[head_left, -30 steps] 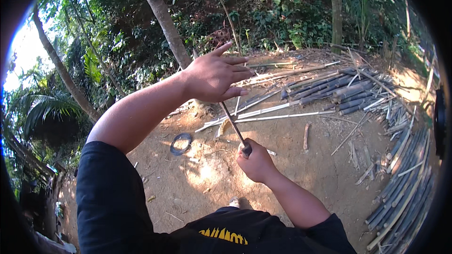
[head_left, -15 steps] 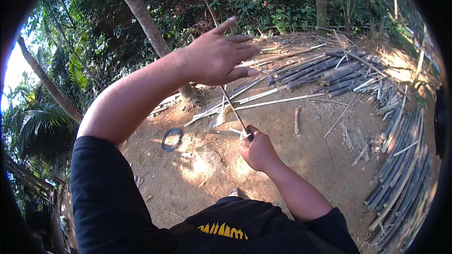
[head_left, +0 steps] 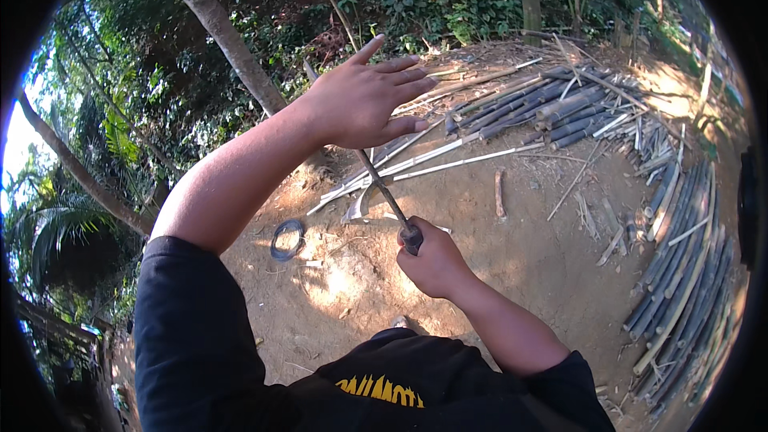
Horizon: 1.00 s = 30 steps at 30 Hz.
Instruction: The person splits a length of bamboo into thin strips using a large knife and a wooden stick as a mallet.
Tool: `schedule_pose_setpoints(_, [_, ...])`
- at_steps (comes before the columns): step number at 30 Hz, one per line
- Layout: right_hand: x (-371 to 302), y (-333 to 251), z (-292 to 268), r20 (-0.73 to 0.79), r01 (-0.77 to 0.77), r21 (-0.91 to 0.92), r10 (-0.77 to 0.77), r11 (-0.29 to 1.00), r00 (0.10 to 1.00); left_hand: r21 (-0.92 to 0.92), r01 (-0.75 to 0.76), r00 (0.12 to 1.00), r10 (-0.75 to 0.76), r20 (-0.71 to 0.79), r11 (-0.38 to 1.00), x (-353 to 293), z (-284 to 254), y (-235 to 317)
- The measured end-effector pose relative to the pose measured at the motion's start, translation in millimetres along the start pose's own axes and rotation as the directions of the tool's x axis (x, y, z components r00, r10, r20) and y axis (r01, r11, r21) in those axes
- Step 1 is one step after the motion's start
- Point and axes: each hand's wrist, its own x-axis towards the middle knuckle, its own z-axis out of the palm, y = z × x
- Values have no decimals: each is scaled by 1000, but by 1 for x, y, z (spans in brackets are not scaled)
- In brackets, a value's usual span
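Note:
My right hand [head_left: 436, 260] is closed around the knobbed near end of a long, thin, dark rod-like tool [head_left: 386, 194]. The tool slants up and to the left and passes beneath my left hand [head_left: 372, 104], which hides its middle. A pointed tip in line with it shows just beyond my left wrist. Raised in front of me, the left hand holds nothing; its fingers are spread, with the back of the hand in view. Whether it touches the tool, I cannot tell. On the ground behind the tool lies a pale curved piece [head_left: 355, 210].
Dark bamboo poles [head_left: 680, 288] are heaped along the right, with more cut poles [head_left: 552, 108] piled at the far side. Pale split strips [head_left: 472, 162] lie across the dirt. A coil of dark wire [head_left: 286, 240] rests at left, near a leaning tree trunk [head_left: 228, 36].
The tool has tilted a little left, and its pointed tip now shows past my left wrist. My right hand has turned slightly, exposing more of the knobbed end. The left hand stays spread.

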Motion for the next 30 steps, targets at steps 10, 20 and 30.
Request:
schedule_pose_setpoints(10, [20, 11, -21, -151, -19, -205, -12, 979, 988, -2, 22, 1000, -22, 1, 1000, 26, 9, -2])
schedule_pose_setpoints(20, [13, -9, -2, 33, 17, 115, -21, 993, 999, -29, 108, 991, -106, 80, 994, 13, 25, -10])
schedule_pose_setpoints(30, [22, 12, -12, -135, -22, -23, 19, 999, 991, -20, -6, 998, 5, -59, 1000, 46, 27, 2])
